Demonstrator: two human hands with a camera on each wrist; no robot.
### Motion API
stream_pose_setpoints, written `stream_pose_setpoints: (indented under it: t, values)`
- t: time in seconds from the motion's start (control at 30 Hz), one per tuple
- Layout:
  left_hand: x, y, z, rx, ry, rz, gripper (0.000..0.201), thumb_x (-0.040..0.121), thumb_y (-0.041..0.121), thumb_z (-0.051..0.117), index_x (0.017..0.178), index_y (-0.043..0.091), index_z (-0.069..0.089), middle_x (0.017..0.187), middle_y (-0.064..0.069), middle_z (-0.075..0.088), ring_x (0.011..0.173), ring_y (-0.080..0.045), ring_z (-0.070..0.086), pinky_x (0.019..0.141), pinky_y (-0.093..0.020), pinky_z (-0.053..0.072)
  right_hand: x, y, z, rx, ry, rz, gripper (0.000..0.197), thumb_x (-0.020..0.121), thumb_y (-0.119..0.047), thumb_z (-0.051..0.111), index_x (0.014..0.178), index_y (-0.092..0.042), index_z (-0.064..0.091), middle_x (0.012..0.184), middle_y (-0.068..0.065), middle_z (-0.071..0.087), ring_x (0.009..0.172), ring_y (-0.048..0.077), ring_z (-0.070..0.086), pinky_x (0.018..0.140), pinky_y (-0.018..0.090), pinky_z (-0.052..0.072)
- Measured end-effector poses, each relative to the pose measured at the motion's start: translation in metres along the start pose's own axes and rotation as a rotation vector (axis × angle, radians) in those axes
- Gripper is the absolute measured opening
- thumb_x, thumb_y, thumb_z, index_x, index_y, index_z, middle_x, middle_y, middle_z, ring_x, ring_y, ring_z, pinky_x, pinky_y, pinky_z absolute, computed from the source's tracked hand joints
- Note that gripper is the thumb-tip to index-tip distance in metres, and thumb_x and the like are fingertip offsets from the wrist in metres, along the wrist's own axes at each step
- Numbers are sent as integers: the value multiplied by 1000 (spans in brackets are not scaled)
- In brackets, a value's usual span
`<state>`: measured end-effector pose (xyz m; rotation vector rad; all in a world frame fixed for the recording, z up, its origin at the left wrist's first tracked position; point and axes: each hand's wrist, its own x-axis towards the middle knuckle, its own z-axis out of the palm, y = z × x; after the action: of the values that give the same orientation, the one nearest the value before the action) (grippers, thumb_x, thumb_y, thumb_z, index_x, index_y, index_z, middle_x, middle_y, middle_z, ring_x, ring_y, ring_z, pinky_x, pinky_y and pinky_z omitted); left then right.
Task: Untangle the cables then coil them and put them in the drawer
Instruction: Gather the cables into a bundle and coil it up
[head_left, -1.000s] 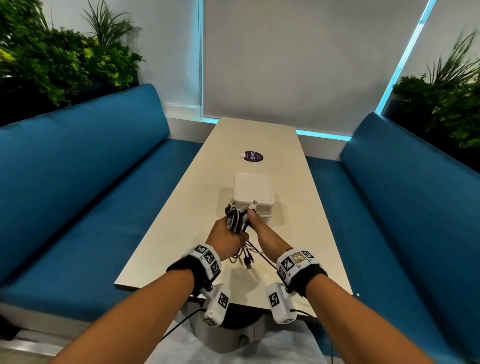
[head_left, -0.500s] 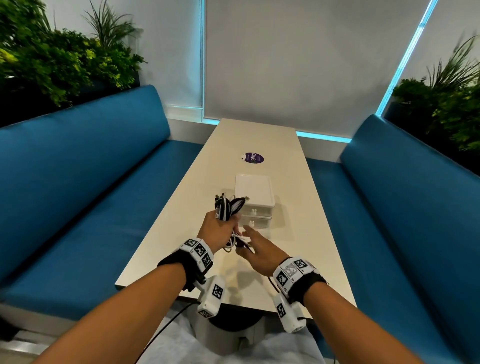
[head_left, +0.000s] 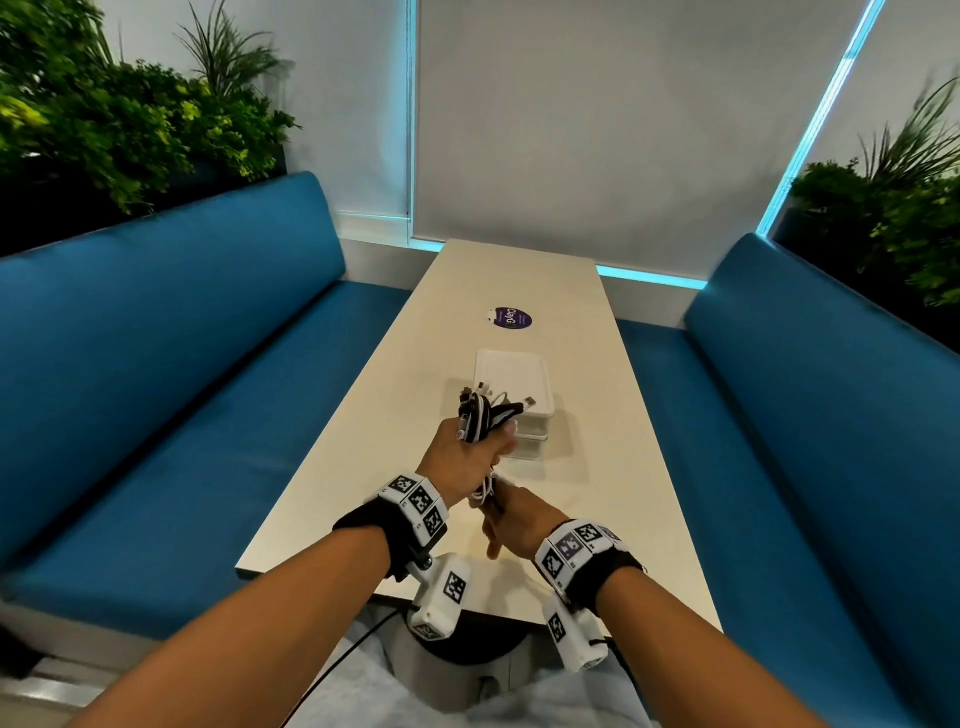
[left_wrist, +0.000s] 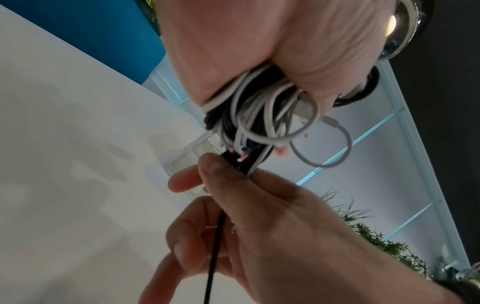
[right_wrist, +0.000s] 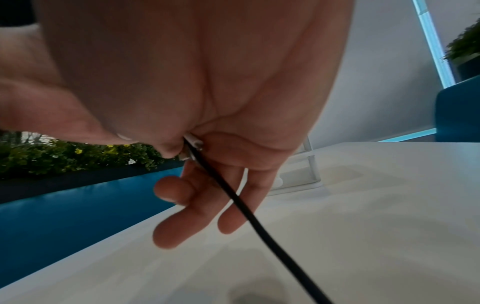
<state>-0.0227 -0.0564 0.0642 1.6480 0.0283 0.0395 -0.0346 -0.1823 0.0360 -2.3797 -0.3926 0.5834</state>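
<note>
Black and white cables (head_left: 480, 418) sit bunched in the left hand (head_left: 462, 460), fingers curled tight round the tangle, connector ends poking out above the fist. Just below it, the right hand (head_left: 514, 525) pinches a few strands hanging from the bundle, one thin black cable (right_wrist: 233, 197) trailing down past its loose lower fingers. Both hands are raised over the pale table (head_left: 363, 467). Right beyond the left hand stands the small white drawer unit (head_left: 514, 376).
</note>
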Motion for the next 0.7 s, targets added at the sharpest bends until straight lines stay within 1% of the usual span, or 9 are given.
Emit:
stream_pose_setpoints:
  t: [0.07,0.13,0.2,0.23,0.27,0.33,0.37,0.47,0.7]
  values:
    - [-1,3,1,40,-15,0,51,75,67,70,100,22,72,87,-6,75,84,-24,72,79,-39,56,-4,-3,-6,-42,42,14,15,103,-28,32,108,-25,46,79,-2,61,60,10,64,63,24,48]
    - [-4,9,4,-10,-73,36,32,88,49,68,95,18,74,85,-9,76,85,-26,73,83,-41,57,-5,-1,-9,-84,51,26,16,103,-30,32,103,-24,47,83,3,61,66,16,65,58,23,44]
    - [-6,14,6,-24,-109,28,34,94,38,65,82,7,71,74,-12,74,76,-32,73,78,-42,59,-7,-3,-10,-116,49,-14,17,102,-24,35,117,-28,43,88,5,56,70,22,61,58,25,45]
    - [-7,16,8,-22,-99,22,38,94,36,65,75,4,68,66,-13,69,71,-36,71,75,-42,59,-7,-4,-11,-148,58,-53,29,102,-19,37,129,-27,39,90,7,52,71,24,56,61,30,47]
    - [-7,16,10,-36,-78,12,38,94,35,66,70,4,65,59,-12,63,66,-38,69,71,-42,59,-8,-5,-11,-196,64,-77,34,101,-15,38,135,-17,39,91,11,51,73,24,52,66,36,48]
    - [-5,14,10,-64,-37,-4,36,92,32,69,67,7,61,51,-8,54,60,-35,63,65,-40,59,-9,-10,-13,-271,64,-85,26,101,-10,38,123,-3,48,88,13,49,78,22,47,70,37,45]
    - [-4,15,10,-63,-17,-10,35,92,31,69,69,6,61,50,-7,52,57,-32,61,61,-38,58,-9,-11,-13,-283,56,-65,22,101,-12,37,116,-4,50,84,10,48,79,22,47,70,34,42]
    - [-1,13,8,-70,25,-18,31,92,28,70,79,0,63,49,-8,48,44,-23,49,49,-31,45,-6,-12,-11,-261,66,-21,28,103,-22,37,126,-9,45,89,10,54,81,24,48,72,29,37]
    - [4,8,0,130,18,13,24,91,31,70,81,10,67,52,-6,53,49,-24,48,52,-32,42,-1,-10,1,-266,12,-24,44,100,-53,34,123,-17,47,105,17,65,81,26,54,75,33,43]
